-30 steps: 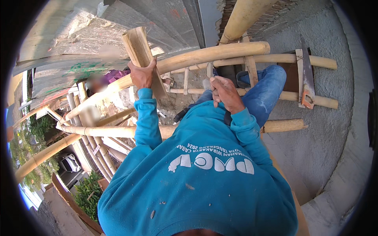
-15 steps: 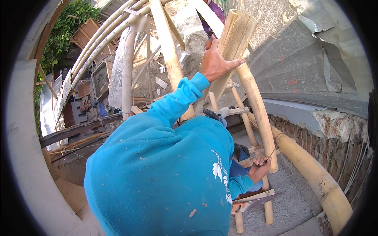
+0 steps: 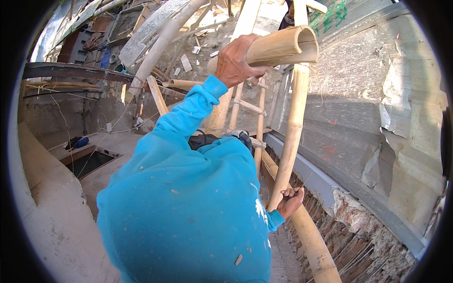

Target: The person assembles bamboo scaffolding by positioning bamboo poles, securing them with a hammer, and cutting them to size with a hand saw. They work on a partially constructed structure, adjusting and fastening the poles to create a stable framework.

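Near the top middle, my left hand (image 3: 234, 61) is wrapped around a wide split bamboo piece (image 3: 278, 47). The piece lies almost level, its hollow, cut end facing right. Lower on the right, my right hand (image 3: 290, 203) is closed in a pinch beside the lower part of a long bamboo pole (image 3: 293, 127). From its fingers a thin rod (image 3: 307, 178) sticks up; its kind is too small to tell. The blue sleeves and sweatshirt of my own body fill the middle. Below the split piece stands a bamboo ladder (image 3: 250, 107), partly hidden by my body.
A thick bamboo pole (image 3: 315, 243) slants along the broken brick wall edge (image 3: 354, 245). Grey metal sheets (image 3: 339, 122) stand at right. On the left are a dark beam (image 3: 75, 70) and an opening in the floor (image 3: 92, 162). Part of another person (image 3: 287, 19) shows at the far top.
The split bamboo has swung from steeply upright to nearly level, with my left hand still around it. The view has shifted, and the saw near my right hand is out of sight.
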